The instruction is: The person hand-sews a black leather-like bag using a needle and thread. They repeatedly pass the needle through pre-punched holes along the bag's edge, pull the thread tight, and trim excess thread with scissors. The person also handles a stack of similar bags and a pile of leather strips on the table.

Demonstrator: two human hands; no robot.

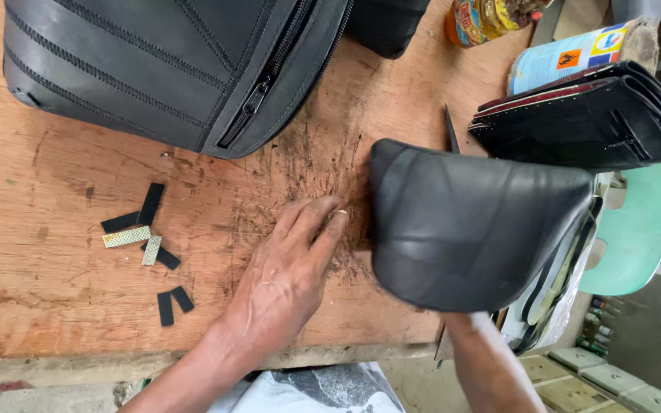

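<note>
While the left hand [288, 271] rests flat and open-fingered on the scratched wooden table [47, 183], the black leather panel [468, 226] stands just right of it, hiding the right hand; its grip cannot be told. Nearby: black zippered bag [170, 61], small cut strips [147, 241], stacked leather pieces [583, 115], cans [568, 53].

black bag [162, 69] | stacked leather panels [583, 122] | 2 cans [575, 57] | green chair [636, 229]
</note>
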